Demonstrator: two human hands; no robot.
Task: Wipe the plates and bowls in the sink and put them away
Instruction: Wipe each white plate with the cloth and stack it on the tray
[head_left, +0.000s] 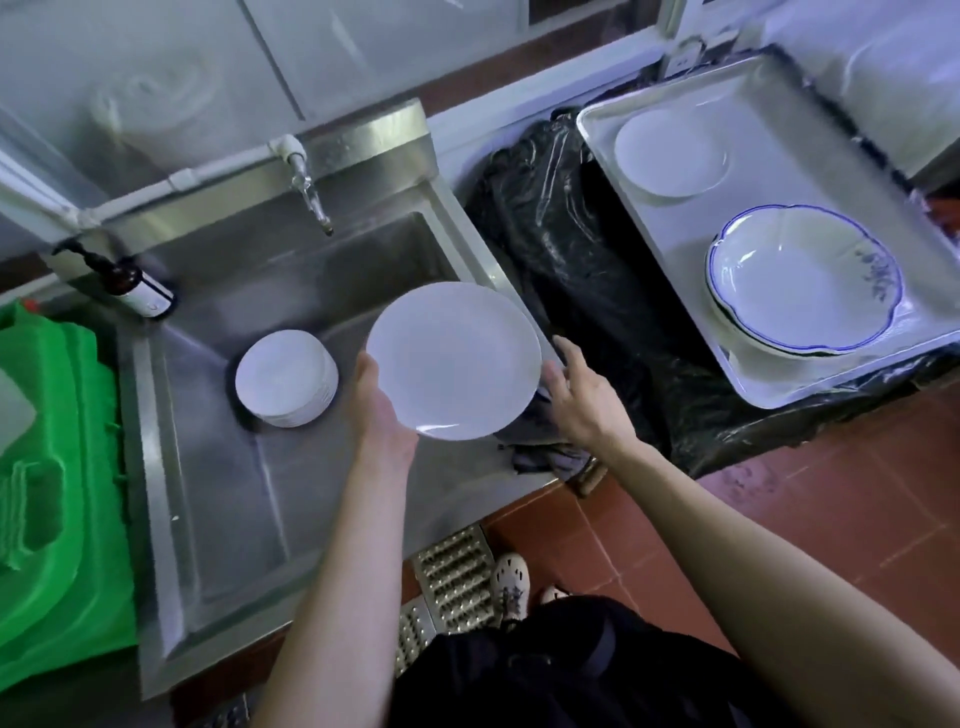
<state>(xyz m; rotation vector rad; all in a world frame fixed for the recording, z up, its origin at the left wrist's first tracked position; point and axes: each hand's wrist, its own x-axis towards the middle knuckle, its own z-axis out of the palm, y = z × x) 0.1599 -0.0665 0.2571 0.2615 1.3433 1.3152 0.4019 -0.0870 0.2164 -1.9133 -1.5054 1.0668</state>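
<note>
Head view: round white glazed plate (453, 361) held above the right side of the steel sink (218, 499), face up and tilted slightly, round so without a long axis, pinched at its near-left rim by the left hand (382, 410). Right hand (576, 395) with fingers spread, holding nothing, near the plate's right edge above a grey cloth (540, 452). Probably stiff, light, slick and breakable; best gripped at opposite rims.

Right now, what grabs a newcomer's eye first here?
The big white plate, gripped at its near-left rim by the left hand over the steel sink, while the right hand reaches open beside it. Next, the blue-rimmed bowl on the metal tray at right, and the bright green bin at left.
</note>
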